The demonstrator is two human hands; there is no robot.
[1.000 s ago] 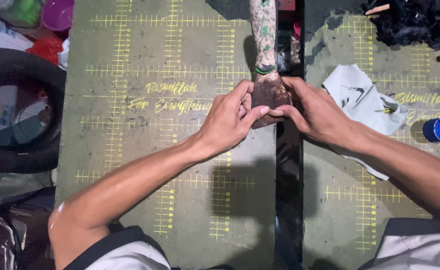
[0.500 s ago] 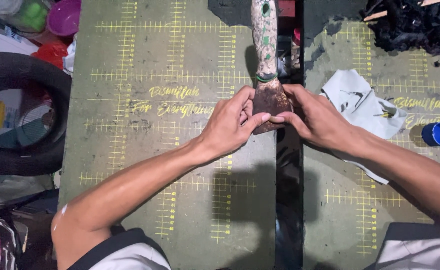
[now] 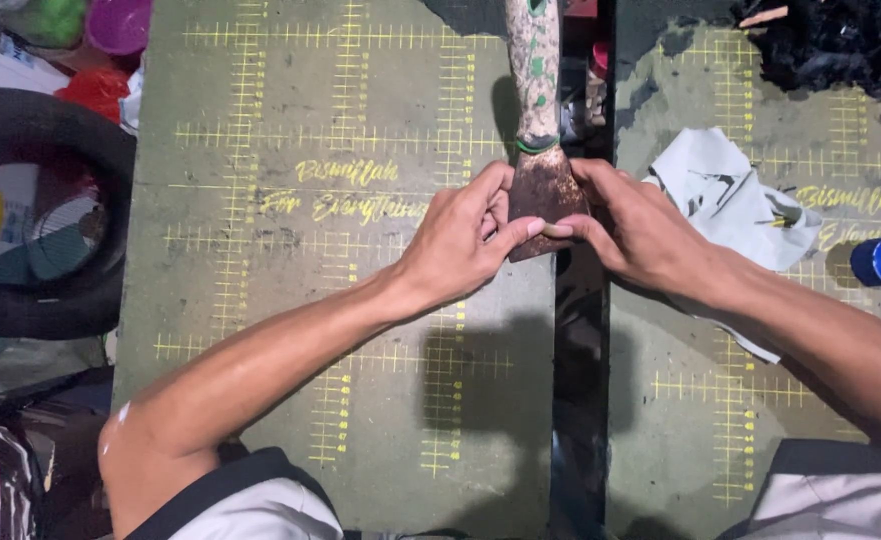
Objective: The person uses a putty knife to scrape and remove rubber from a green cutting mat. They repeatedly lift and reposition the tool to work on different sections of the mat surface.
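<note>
Presently, left hand (image 3: 461, 240) and right hand (image 3: 641, 230) pinch the rusty brown blade (image 3: 544, 195) between thumbs and forefingers, at the gap between two green cutting mats (image 3: 261, 300). Beyond, its paint-flecked handle (image 3: 533, 70) extends away.

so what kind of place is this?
Likely a small craft or repair workbench: two green gridded cutting mats, a rubber tyre at the side, and both hands pinching a rusty brown piece.
</note>
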